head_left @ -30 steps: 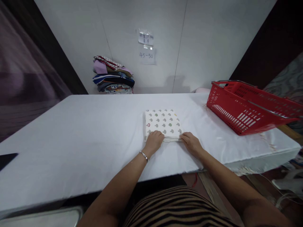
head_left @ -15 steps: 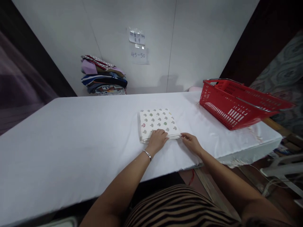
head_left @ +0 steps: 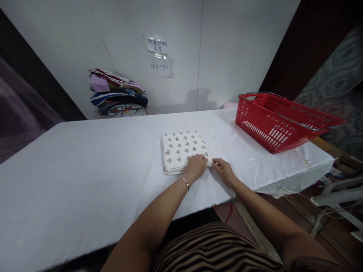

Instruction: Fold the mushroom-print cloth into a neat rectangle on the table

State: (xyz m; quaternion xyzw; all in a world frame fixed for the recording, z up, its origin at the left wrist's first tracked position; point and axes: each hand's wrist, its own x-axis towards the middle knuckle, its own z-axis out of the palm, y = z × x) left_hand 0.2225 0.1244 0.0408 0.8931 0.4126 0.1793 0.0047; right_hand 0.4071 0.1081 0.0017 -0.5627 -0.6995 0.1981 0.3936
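Observation:
A folded white cloth [head_left: 184, 146] printed with grey, green and red mushrooms lies on the white-covered table [head_left: 99, 170] in front of me. My left hand [head_left: 196, 166] is at its near edge, toward the right. Its fingers are together on top of the cloth, and the thumb is at the layered edge. At the near right corner, my right hand [head_left: 224, 170] pinches the edge of the cloth between thumb and fingertips. The two hands are close together but apart.
A red plastic basket [head_left: 272, 124] with metal handles stands on the table at the right. Behind the table's far edge, at the left, is a stack of folded fabrics [head_left: 119, 92]. Two paper notes [head_left: 159, 67] are stuck to the white wall. A white stool [head_left: 337, 200] stands at the lower right.
My left hand has slid right along the near edge of the cloth, closer to my right hand. My right hand stays at the corner. The view has shifted slightly.

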